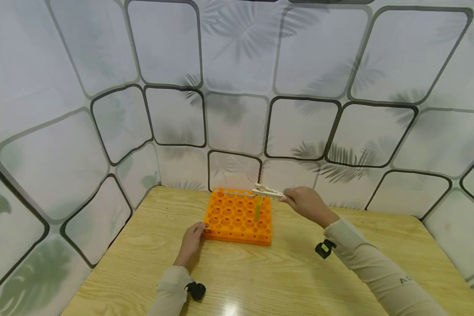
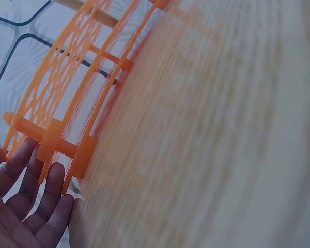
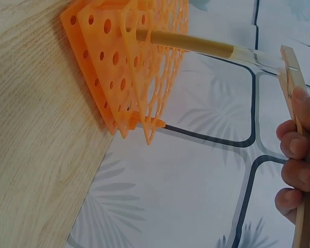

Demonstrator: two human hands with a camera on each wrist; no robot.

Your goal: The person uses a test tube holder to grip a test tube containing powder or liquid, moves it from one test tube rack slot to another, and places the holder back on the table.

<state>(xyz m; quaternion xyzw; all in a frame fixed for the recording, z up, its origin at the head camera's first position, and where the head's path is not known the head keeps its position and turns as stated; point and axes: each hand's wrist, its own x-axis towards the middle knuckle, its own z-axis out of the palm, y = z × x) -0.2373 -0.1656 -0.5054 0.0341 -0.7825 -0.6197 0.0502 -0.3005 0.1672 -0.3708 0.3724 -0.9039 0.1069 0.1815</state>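
An orange test tube rack (image 1: 237,235) with rows of round holes sits on the table. At its left front corner my left hand (image 1: 191,240) holds the edge; in the left wrist view the fingers (image 2: 54,186) lie along its side, the thumb by the top plate. My right hand (image 1: 306,204) grips a wooden test tube clamp (image 1: 267,192) by its handle. The clamp's jaws hold the top of a clear test tube (image 3: 196,44) with yellow liquid. That tube stands over the rack's right part, its lower end apparently in a top-plate hole.
The wood-grain table (image 1: 300,272) extends around the rack. Behind and at the sides hangs a pale curtain (image 1: 237,123) with dark outlined shapes and leaf prints, close to the table's back edge. Pale round shapes (image 1: 237,193) show along the rack's back row.
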